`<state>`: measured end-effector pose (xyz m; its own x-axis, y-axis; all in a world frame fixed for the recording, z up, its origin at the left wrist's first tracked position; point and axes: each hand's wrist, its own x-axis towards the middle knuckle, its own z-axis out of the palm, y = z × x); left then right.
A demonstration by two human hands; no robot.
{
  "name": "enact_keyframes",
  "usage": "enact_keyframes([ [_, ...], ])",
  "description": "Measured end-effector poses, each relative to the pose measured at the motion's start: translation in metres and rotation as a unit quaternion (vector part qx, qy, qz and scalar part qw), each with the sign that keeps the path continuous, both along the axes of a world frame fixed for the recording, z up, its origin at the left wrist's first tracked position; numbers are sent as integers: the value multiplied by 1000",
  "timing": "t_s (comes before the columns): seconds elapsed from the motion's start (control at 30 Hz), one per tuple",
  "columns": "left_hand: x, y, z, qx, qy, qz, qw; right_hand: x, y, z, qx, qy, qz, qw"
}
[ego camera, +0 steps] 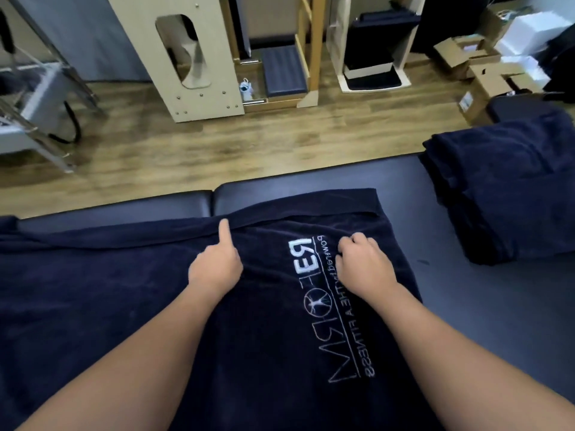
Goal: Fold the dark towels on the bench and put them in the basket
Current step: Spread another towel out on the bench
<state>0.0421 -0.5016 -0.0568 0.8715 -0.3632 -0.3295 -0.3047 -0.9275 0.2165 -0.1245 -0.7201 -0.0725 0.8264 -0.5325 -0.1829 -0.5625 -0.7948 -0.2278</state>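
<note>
**Towel spread on bench, far edge being lined up**

A dark towel [280,321] is laid flat across the padded bench [357,175], logo side up w/ stitching reading mirrored, prob. so the fold can be squared before doubling over. The left hand [216,262] is set on the cloth near the far hem, index finger extended to the doubled edge, other fingers curled under; whether cloth is pinched beneath cannot be told. The right hand [362,262] is rested knuckles-up beside the logo, fingers bent into the pile, apparently bunching or pressing fabric; a firm grasp is not confirmed. A stack of dark towels [504,194] is kept at the bench's right end, apart from the working towel, likely awaiting their turn or already folded. No basket is seen. Fold judged barely begun.
</note>
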Motion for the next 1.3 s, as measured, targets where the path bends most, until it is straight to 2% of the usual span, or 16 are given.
enact_keyframes([
  [0.1,41,1,-1,31,-4,50,998,38,-22,5,-11,-8,-22,1000],
  [0.2,68,9,-10,34,-37,47,998,72,-47,11,12,41,-69,997],
  [0.27,81,8,-13,8,-64,41,997,88,-61,12,7,73,-71,995],
  [0.37,107,-8,-14,-57,-77,69,993,110,-77,15,-7,64,-108,992],
  [0.47,133,-28,-12,-122,-72,84,986,132,-93,18,-5,-2,-172,985],
  [0.57,156,-48,-10,-181,-20,52,982,156,-98,18,45,-99,-166,980],
  [0.63,161,-56,-10,-149,72,-3,986,163,-91,14,66,-50,-123,989],
  [0.67,159,-59,-12,-92,91,-44,991,162,-86,10,52,-8,-102,993],
  [0.73,150,-63,-19,13,76,-108,991,147,-75,-1,-9,24,-79,997],
  [0.8,142,-66,-26,20,50,-116,992,122,-70,-11,-39,11,-131,991],
  [0.9,139,-71,-36,-35,12,-84,996,86,-71,-24,-28,-22,-308,951],
  [0.93,140,-74,-39,-58,-4,-76,995,79,-73,-28,-37,-33,-336,941],
  [1.0,143,-82,-39,-89,-16,-54,994,74,-77,-36,-57,-58,-315,946],
  [1.1,141,-95,-44,-80,-5,-49,996,78,-85,-43,-48,-85,-237,967],
  [1.3,138,-129,-52,-79,-3,-15,997,83,-118,-36,-62,-33,-228,971],
])
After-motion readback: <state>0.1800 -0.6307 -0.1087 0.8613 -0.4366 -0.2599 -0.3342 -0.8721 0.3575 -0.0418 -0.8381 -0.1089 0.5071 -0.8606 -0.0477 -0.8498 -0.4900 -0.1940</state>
